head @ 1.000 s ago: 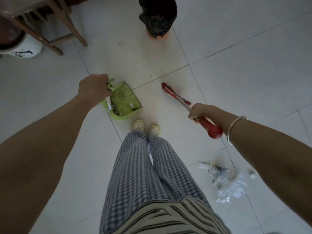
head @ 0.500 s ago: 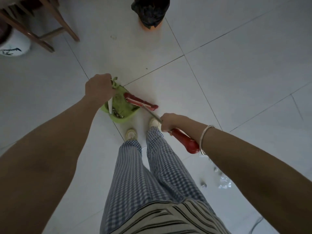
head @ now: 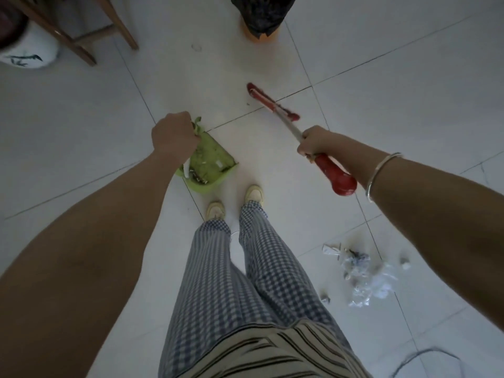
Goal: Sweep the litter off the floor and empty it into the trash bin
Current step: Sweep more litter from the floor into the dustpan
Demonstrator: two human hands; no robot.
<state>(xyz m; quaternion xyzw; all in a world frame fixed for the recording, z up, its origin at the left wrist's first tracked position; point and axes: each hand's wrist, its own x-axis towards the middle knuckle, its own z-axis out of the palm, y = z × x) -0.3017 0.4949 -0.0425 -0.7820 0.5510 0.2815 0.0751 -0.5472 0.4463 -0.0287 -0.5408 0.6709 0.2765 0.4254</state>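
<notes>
Off the dustpan (head: 211, 162) swings the broom (head: 268, 103)!
Left hand (head: 174, 137) grasps the pan's handle, right hand (head: 313, 141) grips the broom; litter pile (head: 362, 271) lies well right of the dustpan, trash bin (head: 261, 20) beyond it.

dustpan (head: 208, 162) left of broom (head: 275, 105), trash bin (head: 261, 17) ahead, litter (head: 362, 271) right of feet

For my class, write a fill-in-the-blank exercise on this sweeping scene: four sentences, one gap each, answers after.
1. The left hand grips a dustpan coloured ____.
2. The right hand holds a broom with a ____ handle.
3. Unswept litter lies to the person's ____.
4. The trash bin has a ____ liner bag.
Answers: green; red; right; black.
</notes>
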